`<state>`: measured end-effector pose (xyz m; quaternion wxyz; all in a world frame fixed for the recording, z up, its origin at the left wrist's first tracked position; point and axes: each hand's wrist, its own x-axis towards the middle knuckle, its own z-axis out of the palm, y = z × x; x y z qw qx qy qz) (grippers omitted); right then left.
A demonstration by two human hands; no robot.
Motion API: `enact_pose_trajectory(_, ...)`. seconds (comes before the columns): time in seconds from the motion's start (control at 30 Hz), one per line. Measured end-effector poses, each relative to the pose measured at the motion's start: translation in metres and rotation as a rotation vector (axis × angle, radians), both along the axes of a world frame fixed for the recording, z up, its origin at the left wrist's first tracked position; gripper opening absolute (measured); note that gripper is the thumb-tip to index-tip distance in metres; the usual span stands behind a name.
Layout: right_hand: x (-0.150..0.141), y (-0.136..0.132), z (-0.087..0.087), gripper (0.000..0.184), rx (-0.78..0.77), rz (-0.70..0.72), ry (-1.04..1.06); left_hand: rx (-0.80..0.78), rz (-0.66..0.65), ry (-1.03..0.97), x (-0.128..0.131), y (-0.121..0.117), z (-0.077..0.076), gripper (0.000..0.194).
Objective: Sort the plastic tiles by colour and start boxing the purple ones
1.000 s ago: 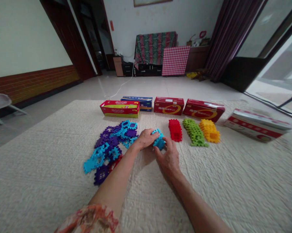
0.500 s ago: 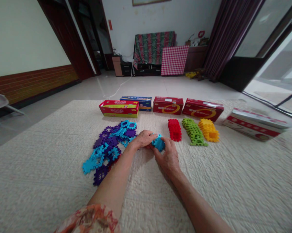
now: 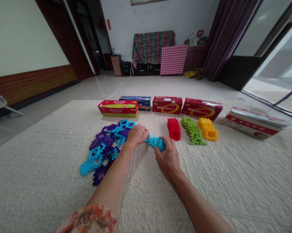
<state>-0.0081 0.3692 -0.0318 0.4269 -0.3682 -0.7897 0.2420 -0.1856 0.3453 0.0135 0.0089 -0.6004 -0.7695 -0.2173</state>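
In front of me, my right hand [image 3: 169, 156] is closed on light-blue interlocking tiles [image 3: 157, 143] with notched edges, thumb at the near side and fingers at the far side. My left hand [image 3: 137, 136] pinches another light-blue tile [image 3: 148, 139], mostly covered by the fingers, against the left end of those tiles. Whether the two are touching or only overlapping, I cannot tell. Beside my left hand lies a loose heap of purple tiles [image 3: 106, 139] and light-blue ones [image 3: 88, 167], partly behind my left forearm.
Right of my hands lie overlapping rows of red tiles [image 3: 174, 129], green tiles [image 3: 194, 131] and yellow tiles [image 3: 207, 129]. Behind stand a red-and-yellow box [image 3: 118, 109], a blue box [image 3: 144, 103], two dark-red boxes [image 3: 167, 105] and a white-and-red box [image 3: 254, 123], on a pale quilted mat [image 3: 51, 145].
My left hand has shifted left and slightly away from me, drawing apart from my right hand, and a light-blue tile now shows at its fingertips. My right hand stays nearly in place.
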Motion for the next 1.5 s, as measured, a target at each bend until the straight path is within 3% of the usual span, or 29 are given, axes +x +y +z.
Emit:
enact_pose_trajectory(0.13, 0.000, 0.003, -0.002, 0.038, 0.008, 0.004, -0.024, -0.008, -0.214, -0.090, -0.002, 0.004, -0.014, 0.026)
enact_pose_trajectory(0.23, 0.000, 0.003, -0.002, 0.037, 0.013, 0.004, -0.028, -0.068, -0.251, -0.143, -0.006, 0.004, -0.021, 0.034)
enact_pose_trajectory(0.37, -0.001, 0.001, -0.001, 0.037, 0.015, 0.016, -0.067, -0.107, -0.278, -0.126, -0.014, -0.002, -0.017, 0.039)
enact_pose_trajectory(0.53, -0.001, -0.002, -0.001, 0.038, 0.003, 0.020, -0.054, -0.040, -0.129, -0.016, -0.019, 0.000, -0.014, 0.042)
enact_pose_trajectory(0.73, -0.003, 0.009, 0.015, 0.039, 0.111, -0.025, -0.002, 0.159, -0.117, -0.130, -0.004, 0.016, -0.031, 0.042)
enact_pose_trajectory(0.9, -0.031, 0.047, 0.051, 0.037, 0.277, -0.005, -0.376, 0.294, 0.126, -0.221, -0.002, 0.016, -0.026, 0.041)
enact_pose_trajectory(1.0, -0.052, 0.070, 0.060, 0.037, 0.291, 0.013, -0.629, 0.259, 0.205, -0.244, -0.004, 0.016, -0.022, 0.039)
enact_pose_trajectory(1.13, -0.070, 0.092, 0.050, 0.038, 0.271, 0.027, -0.806, 0.199, 0.205, -0.197, -0.004, 0.016, -0.025, 0.035)
enact_pose_trajectory(1.27, -0.068, 0.100, 0.048, 0.041, 0.293, 0.063, -0.810, 0.157, 0.203, -0.165, -0.001, 0.015, -0.025, 0.035)
enact_pose_trajectory(1.4, -0.042, 0.080, 0.060, 0.047, 0.317, 0.211, -0.685, 0.130, 0.125, -0.102, 0.002, 0.013, -0.025, 0.028)
enact_pose_trajectory(1.5, -0.016, 0.053, 0.062, 0.043, 0.179, 0.384, -0.714, 0.082, 0.042, -0.030, 0.002, 0.012, -0.028, 0.024)
